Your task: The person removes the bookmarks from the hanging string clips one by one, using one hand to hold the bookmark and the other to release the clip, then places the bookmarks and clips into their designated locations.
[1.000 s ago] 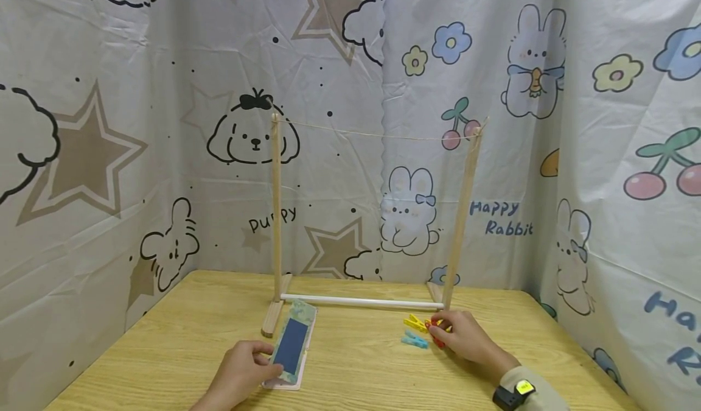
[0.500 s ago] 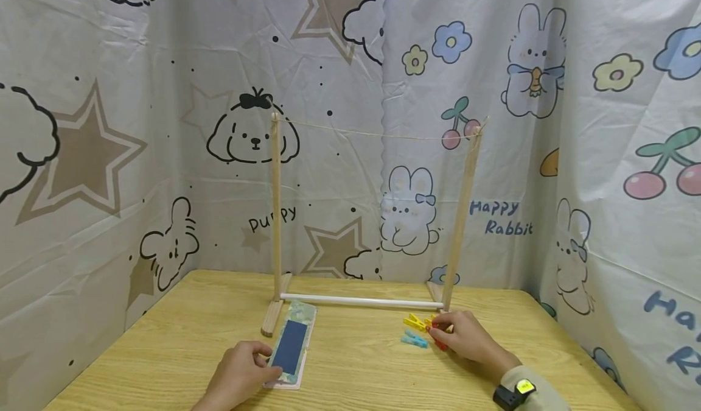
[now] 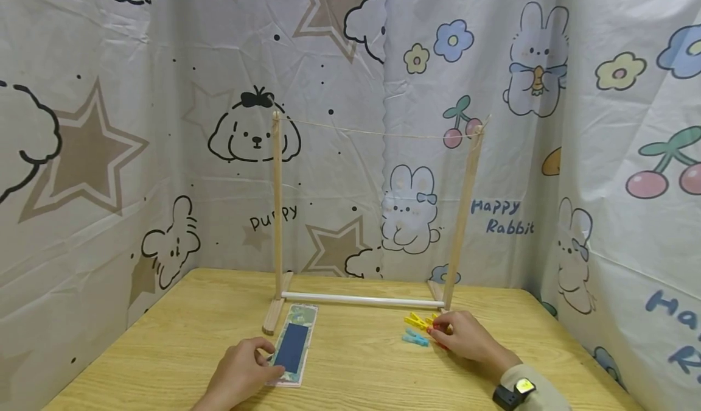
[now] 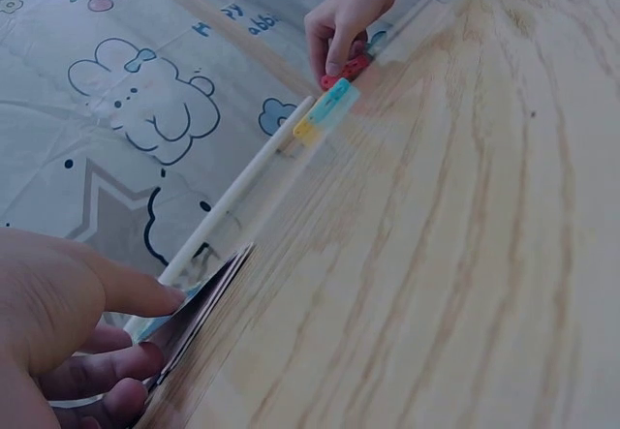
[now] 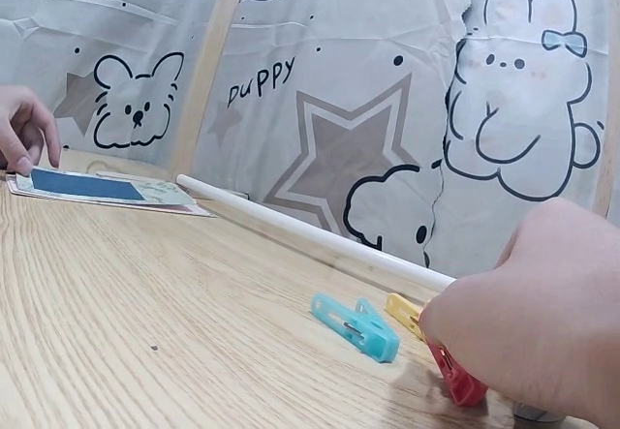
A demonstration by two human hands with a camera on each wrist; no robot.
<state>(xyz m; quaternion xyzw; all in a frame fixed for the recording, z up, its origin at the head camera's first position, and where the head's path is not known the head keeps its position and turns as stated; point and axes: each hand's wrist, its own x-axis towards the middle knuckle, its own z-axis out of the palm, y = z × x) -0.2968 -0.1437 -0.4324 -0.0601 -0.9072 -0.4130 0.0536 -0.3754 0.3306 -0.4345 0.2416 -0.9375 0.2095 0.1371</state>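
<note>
My left hand (image 3: 241, 368) pinches the near left edge of a small stack of long cards (image 3: 292, 349). The top card bears a dark blue panel with a green patterned border. In the left wrist view, my thumb lies over the stack and the fingers are at its edge and underside. On the right, my right hand (image 3: 468, 338) pinches a red clothespin (image 5: 460, 381), partly hidden by the fingers, close to the tabletop. Beside it lie a light blue clothespin (image 3: 416, 338) and a yellow clothespin (image 3: 417, 321); a second bit of yellow shows by my fingertips.
Behind the hands stands a wooden frame with a left post (image 3: 277, 216), a right post (image 3: 462, 216) and a white crossbar (image 3: 361, 300) low between them. A thin string (image 3: 378, 133) joins the post tops. Printed curtains (image 3: 339, 173) surround the wooden table (image 3: 350, 362).
The top card, earlier raised a little and offset from the one below, now sits flatter and more in line. My right hand has stayed at the red clothespin.
</note>
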